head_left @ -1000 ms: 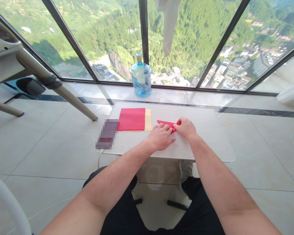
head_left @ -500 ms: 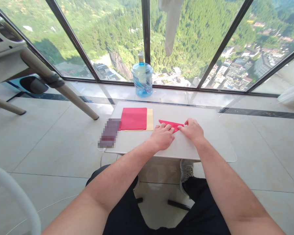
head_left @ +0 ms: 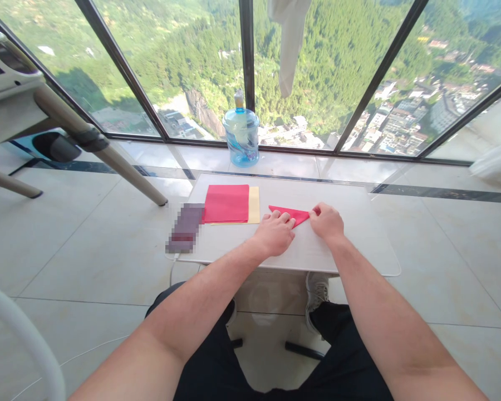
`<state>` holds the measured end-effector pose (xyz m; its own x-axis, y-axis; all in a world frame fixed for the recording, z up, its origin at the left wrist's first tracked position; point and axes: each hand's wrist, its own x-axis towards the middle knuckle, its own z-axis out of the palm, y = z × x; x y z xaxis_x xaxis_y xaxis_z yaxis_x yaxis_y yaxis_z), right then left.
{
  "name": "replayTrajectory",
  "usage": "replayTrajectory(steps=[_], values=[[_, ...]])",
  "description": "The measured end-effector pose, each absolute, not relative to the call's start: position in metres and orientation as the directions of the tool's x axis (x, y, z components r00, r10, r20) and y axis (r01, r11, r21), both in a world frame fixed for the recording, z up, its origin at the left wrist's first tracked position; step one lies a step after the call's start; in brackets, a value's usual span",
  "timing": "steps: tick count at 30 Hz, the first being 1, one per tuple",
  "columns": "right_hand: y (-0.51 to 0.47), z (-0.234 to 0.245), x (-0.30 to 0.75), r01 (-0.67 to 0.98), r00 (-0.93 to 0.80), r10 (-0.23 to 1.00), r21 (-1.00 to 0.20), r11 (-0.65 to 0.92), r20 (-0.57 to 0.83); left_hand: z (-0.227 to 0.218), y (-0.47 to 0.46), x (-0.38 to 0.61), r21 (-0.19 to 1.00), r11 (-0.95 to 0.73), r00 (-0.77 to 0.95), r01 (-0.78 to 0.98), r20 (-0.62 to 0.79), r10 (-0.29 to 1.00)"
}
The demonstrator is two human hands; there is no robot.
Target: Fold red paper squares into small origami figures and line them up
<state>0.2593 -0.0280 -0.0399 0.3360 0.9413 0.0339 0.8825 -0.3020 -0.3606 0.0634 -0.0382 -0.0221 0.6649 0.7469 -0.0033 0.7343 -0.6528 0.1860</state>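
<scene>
A piece of red paper (head_left: pixel 299 215), folded to a triangle, lies on a low white table (head_left: pixel 234 242) in front of me. My left hand (head_left: pixel 275 233) rests on its left part with the fingers spread, pressing it to the tabletop. At its right corner, my right hand (head_left: pixel 327 221) pinches the paper between thumb and forefinger. The fingers hide part of the near edge. To the left lie square red sheets (head_left: pixel 226 203), overlapping a pale yellow sheet (head_left: pixel 254 205) that shows along their right side.
A blurred phone-like object (head_left: pixel 186 227) with a white cable lies at the table's left end. Beyond the table, a blue water jug (head_left: pixel 241 136) stands by the window. A metal-legged piece of furniture (head_left: pixel 121 164) is at left; a white curved bar (head_left: pixel 29 328) is nearer.
My right hand has shifted slightly, its thumb drawing from the paper's lower edge to the right corner. My left hand stays on the paper.
</scene>
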Motion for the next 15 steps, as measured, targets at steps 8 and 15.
replayTrajectory(steps=[8,15], values=[[-0.021,-0.040,0.251,0.929,0.144,0.989,-0.349,-0.122,0.036,-0.024,-0.038,0.063,0.186,-0.661,0.672,0.727,0.010,0.741],[-0.014,-0.040,0.248,0.956,0.126,0.992,-0.267,-0.120,0.006,-0.022,-0.038,0.062,0.200,-0.665,0.679,0.719,0.001,0.734]])
